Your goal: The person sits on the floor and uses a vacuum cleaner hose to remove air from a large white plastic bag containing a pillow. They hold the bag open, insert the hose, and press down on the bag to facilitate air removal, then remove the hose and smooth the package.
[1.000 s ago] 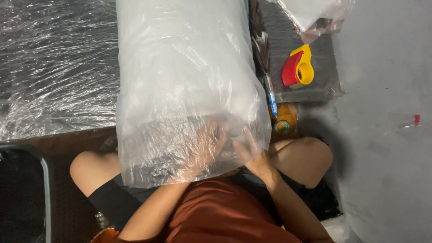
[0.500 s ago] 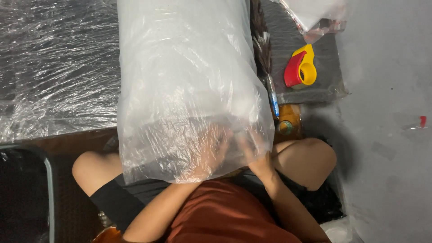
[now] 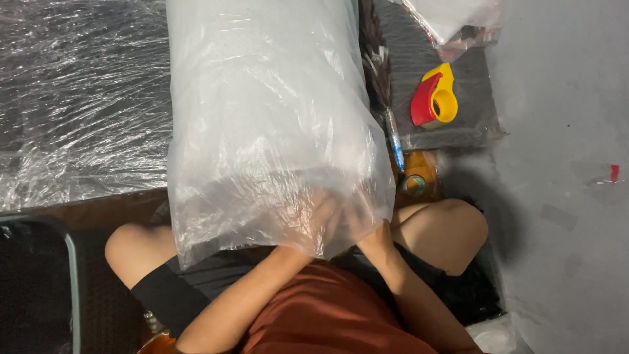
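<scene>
A large clear plastic bag (image 3: 262, 111) filled with something pale lies lengthwise in front of me, its near end over my lap. Both my hands are inside the bag's open near end, seen blurred through the film. My left hand (image 3: 321, 213) and my right hand (image 3: 360, 219) sit close together, fingers pressed against the plastic. Whether either hand grips the film or something inside is hidden by the creased plastic.
A dark surface wrapped in crinkled clear film (image 3: 78, 111) lies to the left. To the right are a red and yellow tape dispenser (image 3: 432, 98) on a dark wrapped slab (image 3: 452, 124), a blue pen (image 3: 395, 144), and a grey wall (image 3: 563, 196). A black chair (image 3: 33, 282) stands at lower left.
My hands have shifted slightly inside the bag's end and drawn closer together. The view has drifted a little; the bag stays in place.
</scene>
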